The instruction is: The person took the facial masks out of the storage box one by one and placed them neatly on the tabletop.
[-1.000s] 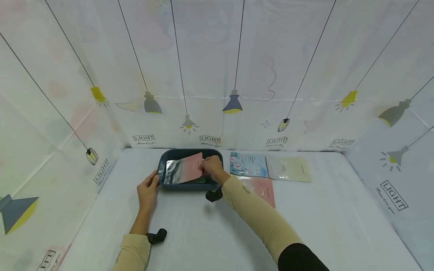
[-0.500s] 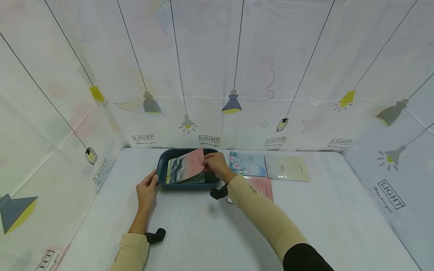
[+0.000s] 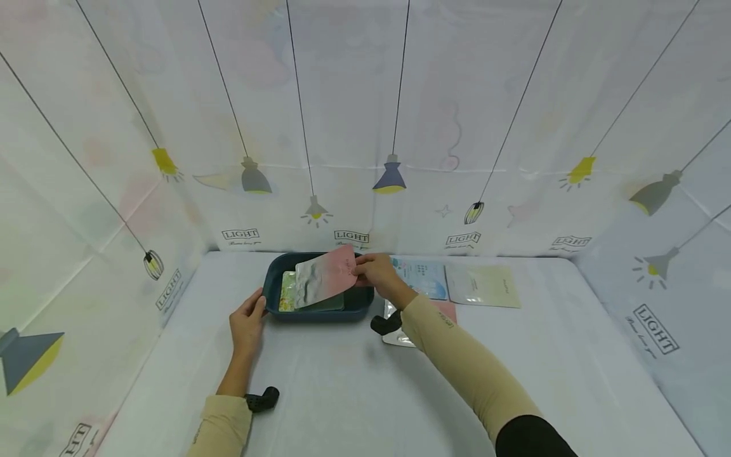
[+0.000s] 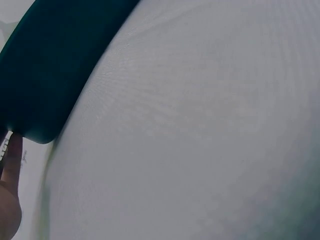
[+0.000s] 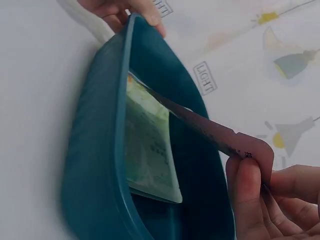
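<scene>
Head view: a dark blue-green tray (image 3: pixel 314 317) stands on the white surface (image 3: pixel 320 381). At the tray's left end, the left hand (image 3: pixel 247 320) has its fingers against the rim, holding the tray there. Over the tray's right part, the right hand (image 3: pixel 379 276) pinches one end of a pink-and-grey sachet (image 3: pixel 327 276), its fingers closed on it; the sachet slants above the tray's interior, the pink end higher. Beneath it, inside the tray, lies a green packet (image 3: pixel 288 292), yellowish towards the tray's left end. Just right of the tray is a blue floral packet (image 3: pixel 425 278), partly covered by the right hand, with a pale yellow packet (image 3: pixel 484 284) farther right. Another pink packet (image 3: pixel 445 310) lies right of the tray and nearer the person, mostly behind the beige sleeve (image 3: pixel 462 362).

Left wrist view: the tray's dark outer side fills the upper left, and a finger touches its lower end.

Right wrist view: thumb and fingers grip the sachet's pink corner outside the tray's rim; its far end reaches into the tray, above the green packet. Whether those two touch cannot be told.
</scene>
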Tool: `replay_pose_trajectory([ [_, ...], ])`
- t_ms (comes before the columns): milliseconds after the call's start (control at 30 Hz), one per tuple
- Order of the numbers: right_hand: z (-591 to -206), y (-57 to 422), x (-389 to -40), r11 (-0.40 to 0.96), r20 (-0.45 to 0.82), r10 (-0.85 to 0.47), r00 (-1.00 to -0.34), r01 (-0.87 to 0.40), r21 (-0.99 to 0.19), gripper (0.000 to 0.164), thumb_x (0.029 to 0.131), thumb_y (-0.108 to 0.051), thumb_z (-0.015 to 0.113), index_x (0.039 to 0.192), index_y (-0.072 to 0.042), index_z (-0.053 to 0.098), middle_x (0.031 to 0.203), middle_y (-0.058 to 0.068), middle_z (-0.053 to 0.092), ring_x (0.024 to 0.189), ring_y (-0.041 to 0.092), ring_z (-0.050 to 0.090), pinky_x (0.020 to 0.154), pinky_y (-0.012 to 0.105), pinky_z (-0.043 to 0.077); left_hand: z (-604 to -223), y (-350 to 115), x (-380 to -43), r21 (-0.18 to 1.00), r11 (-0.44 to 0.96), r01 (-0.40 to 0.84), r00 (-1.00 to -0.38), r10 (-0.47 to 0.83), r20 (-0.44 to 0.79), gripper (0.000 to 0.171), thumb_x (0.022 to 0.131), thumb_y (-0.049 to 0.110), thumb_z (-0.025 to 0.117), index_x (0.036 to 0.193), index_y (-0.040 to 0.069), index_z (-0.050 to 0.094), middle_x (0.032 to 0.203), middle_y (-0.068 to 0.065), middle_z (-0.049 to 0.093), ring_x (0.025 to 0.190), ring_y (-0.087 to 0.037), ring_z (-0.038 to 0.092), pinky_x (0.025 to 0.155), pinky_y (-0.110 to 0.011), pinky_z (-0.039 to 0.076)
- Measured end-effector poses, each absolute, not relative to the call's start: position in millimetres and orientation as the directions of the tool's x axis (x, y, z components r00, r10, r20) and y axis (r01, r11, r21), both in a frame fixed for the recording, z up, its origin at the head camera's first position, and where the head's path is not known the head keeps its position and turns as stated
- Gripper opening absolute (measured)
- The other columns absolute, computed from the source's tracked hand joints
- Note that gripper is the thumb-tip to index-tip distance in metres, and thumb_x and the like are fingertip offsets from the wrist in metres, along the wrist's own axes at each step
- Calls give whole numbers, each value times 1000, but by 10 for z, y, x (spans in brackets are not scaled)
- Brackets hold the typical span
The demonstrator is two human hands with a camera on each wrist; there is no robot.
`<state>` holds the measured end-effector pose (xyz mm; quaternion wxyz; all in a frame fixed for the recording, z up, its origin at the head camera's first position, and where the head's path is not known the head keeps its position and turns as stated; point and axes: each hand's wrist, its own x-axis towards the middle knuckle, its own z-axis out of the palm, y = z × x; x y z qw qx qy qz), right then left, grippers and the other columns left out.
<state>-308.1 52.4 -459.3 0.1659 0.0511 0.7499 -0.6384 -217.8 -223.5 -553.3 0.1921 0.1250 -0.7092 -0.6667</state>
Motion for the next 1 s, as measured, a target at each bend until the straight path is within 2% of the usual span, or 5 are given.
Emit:
replay_pose_trajectory([
  [167,-4535,648,-3066,139,-303,-148,-941,284,-949,29,88,0,65,117,3,66,98,13,71,69,14,67,70,29,62,-5543,-2235,-2181,993,81,84,-894,-435,111,38,99,18,58,131,-3,59,130,-24,61,93,-4,69,75,-8,54],
  [633,-4485,962,-2990,-4,-291,-146,-945,295,-955,34,87,3,64,121,6,62,80,3,70,64,12,68,64,25,60,-5536,-2235,-2172,992,91,85,-902,-416,115,38,100,16,56,133,-3,57,133,-23,59,94,4,67,77,-7,53],
  [833,-4442,1088,-2928,-12,-303,-130,-944,307,-952,37,89,0,65,125,2,62,89,5,70,68,12,68,65,24,61,-5503,-2233,-2154,995,74,63,-908,-409,88,38,100,16,56,133,-2,56,134,-23,58,89,11,65,78,-7,53],
  [1000,-4422,1194,-2907,-22,-305,-141,-942,310,-950,39,90,-2,65,129,2,59,96,8,69,71,14,68,68,24,61,-5348,-2199,-2084,997,51,66,-917,-392,81,38,100,9,54,134,-7,54,136,-27,55,85,16,62,79,-10,55],
])
